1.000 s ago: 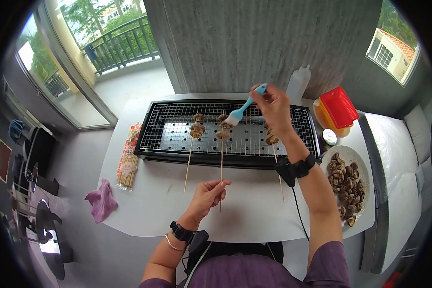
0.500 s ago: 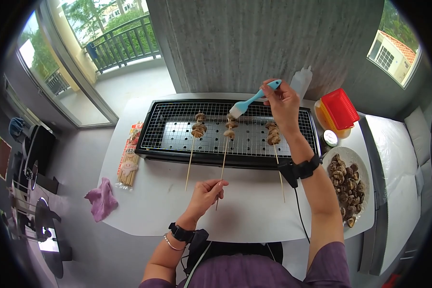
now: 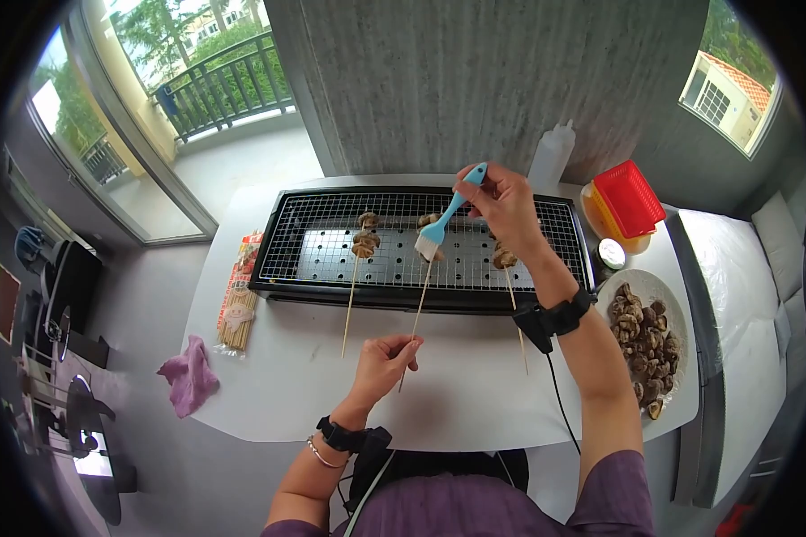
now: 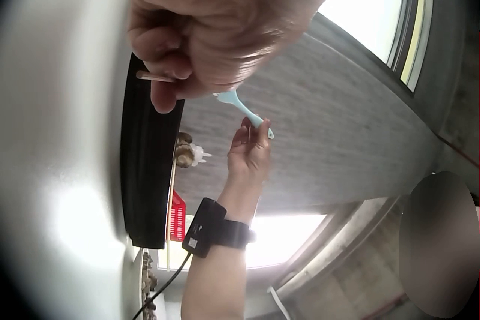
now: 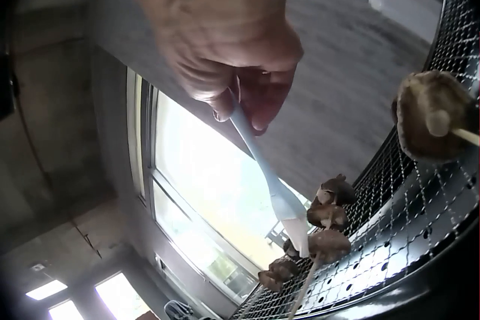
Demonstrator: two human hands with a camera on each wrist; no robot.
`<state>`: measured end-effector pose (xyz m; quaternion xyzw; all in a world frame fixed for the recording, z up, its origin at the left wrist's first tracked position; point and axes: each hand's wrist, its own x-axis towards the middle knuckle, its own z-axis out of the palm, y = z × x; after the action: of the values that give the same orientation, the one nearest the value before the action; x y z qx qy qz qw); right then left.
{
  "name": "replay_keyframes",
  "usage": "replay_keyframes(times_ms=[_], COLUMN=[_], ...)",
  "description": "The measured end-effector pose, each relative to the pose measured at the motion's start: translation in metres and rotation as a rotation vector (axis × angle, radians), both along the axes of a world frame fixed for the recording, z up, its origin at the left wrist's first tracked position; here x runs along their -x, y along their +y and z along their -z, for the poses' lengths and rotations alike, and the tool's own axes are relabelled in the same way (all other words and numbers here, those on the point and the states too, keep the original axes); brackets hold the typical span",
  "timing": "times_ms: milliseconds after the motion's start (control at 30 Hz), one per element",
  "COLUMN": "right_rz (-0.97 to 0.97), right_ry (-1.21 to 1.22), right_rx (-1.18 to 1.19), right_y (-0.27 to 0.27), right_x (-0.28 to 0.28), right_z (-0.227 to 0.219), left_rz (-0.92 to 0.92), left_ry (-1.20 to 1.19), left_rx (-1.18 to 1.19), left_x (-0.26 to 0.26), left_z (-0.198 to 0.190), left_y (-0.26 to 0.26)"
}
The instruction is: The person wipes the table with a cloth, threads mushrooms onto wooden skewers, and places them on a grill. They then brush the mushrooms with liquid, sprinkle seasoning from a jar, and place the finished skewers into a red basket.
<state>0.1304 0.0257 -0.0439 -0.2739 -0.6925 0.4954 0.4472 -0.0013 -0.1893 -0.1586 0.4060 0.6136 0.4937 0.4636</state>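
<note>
The left hand (image 3: 384,365) pinches the lower stick of the middle mushroom skewer (image 3: 422,300) in front of the grill (image 3: 403,302); the left wrist view shows this hand (image 4: 217,20) close up, the stick's end poking out between its fingers. High over the grill the right hand (image 3: 505,208) grips a light blue brush (image 3: 453,208). Its white bristles (image 5: 297,236) touch the middle skewer's mushrooms (image 5: 328,245) in the right wrist view. Two more mushroom skewers, left (image 3: 365,242) and right (image 3: 505,258), lie across the wire grate.
Right of the grill are a plate of mushrooms (image 3: 647,345), a lidded jar (image 3: 611,254), a red basket (image 3: 630,199) and a white squeeze bottle (image 3: 553,154). On the left lie a packet of sticks (image 3: 239,300) and a purple cloth (image 3: 189,377). A cable hangs from the right wrist.
The brush moved right to the middle skewer's far end, then came back left and nearer, down its mushrooms. The held skewer's mushroom end shifted right; its lower end tilted left.
</note>
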Motion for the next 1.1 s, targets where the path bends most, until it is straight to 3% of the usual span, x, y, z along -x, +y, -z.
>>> replay_keyframes(times_ms=[33, 100, 233, 300, 433, 533, 600, 633, 700, 733, 867, 967, 1033, 1100], right_rz=[0.0, 0.222, 0.222, 0.099, 0.324, 0.355, 0.388, 0.394, 0.444, 0.464, 0.464, 0.455, 0.457, 0.461], right_ry=[0.003, 0.081, 0.12, 0.094, 0.181, 0.206, 0.167, 0.164, 0.17, 0.178, 0.213, 0.247, 0.265, 0.263], right_rx=[-0.001, -0.15, -0.13, -0.041, -0.142, -0.154, -0.205, -0.205, -0.184, -0.185, -0.146, -0.132, -0.112, -0.118], right_y=[0.005, 0.017, 0.005, 0.004, 0.016, 0.016, 0.018, 0.02, 0.025, 0.027, 0.027, 0.022, 0.02, 0.019], right_x=[-0.001, -0.003, -0.001, 0.0, -0.017, -0.04, -0.059, -0.068, -0.085, -0.09, -0.096, -0.095, -0.097, -0.102], right_z=[0.002, 0.005, -0.001, 0.004, -0.001, -0.009, -0.014, -0.014, -0.012, -0.01, -0.01, -0.011, -0.011, -0.01], left_rz=[0.0, -0.024, -0.034, -0.004, 0.013, -0.015, -0.128, -0.122, -0.079, -0.081, 0.503, 0.528, 0.583, 0.541], left_ry=[0.003, -0.002, -0.011, 0.006, -0.088, -0.057, 0.337, 0.335, 0.633, 0.63, -0.003, -0.196, -0.591, -0.689], left_rx=[-0.001, -0.022, -0.052, -0.003, -0.006, -0.017, -0.155, -0.155, -0.342, -0.338, -0.07, -0.006, 0.26, 0.226], left_x=[0.0, 0.0, -0.001, 0.001, 0.0, -0.006, -0.01, -0.012, -0.014, -0.016, -0.043, -0.079, -0.094, -0.102], left_z=[0.0, 0.0, 0.005, 0.005, 0.002, -0.002, -0.008, -0.014, -0.026, -0.029, -0.055, -0.034, -0.035, -0.029], left_y=[0.0, -0.001, 0.002, 0.006, 0.013, 0.007, -0.006, -0.013, -0.024, -0.023, 0.012, 0.04, 0.056, 0.056])
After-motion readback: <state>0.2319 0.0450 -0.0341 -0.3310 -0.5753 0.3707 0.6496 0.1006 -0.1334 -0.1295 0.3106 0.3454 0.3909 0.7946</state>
